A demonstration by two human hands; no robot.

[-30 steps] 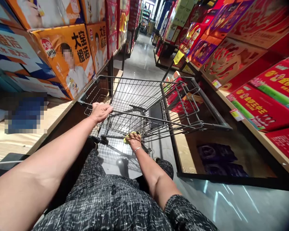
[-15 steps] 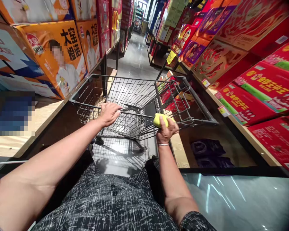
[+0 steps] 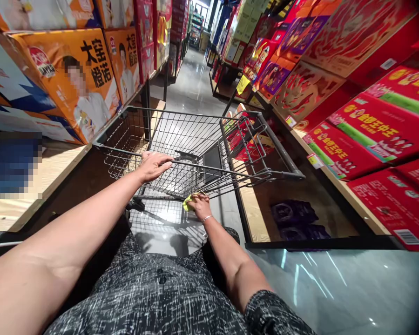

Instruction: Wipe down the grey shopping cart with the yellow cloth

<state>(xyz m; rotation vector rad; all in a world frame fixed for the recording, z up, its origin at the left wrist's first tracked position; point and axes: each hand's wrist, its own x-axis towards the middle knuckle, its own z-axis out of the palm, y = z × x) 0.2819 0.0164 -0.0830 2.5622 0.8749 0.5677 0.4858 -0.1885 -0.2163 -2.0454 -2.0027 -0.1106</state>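
Note:
A grey wire shopping cart (image 3: 176, 114) stands side-on in front of me, its handle end to the right. My left hand (image 3: 156, 166) lies over the near top rail, fingers bent around it. Lower down, against the wires near the bottom of the cart's near side, my right hand (image 3: 199, 204) is closed on a yellow cloth (image 3: 187, 203). Much of the cloth is hidden under the fingers. No goods show inside the basket.
Shelves flank the aisle. Orange drink cartons (image 3: 66, 83) are stacked on the left, red boxes (image 3: 366, 125) on the right. A wooden ledge (image 3: 253, 214) with purple packs (image 3: 293, 214) runs low at right. Grey tiled floor (image 3: 192, 70) leads away.
My right hand has moved with the yellow cloth from the top rail down and left to the lower wires. My left hand stays on the rail.

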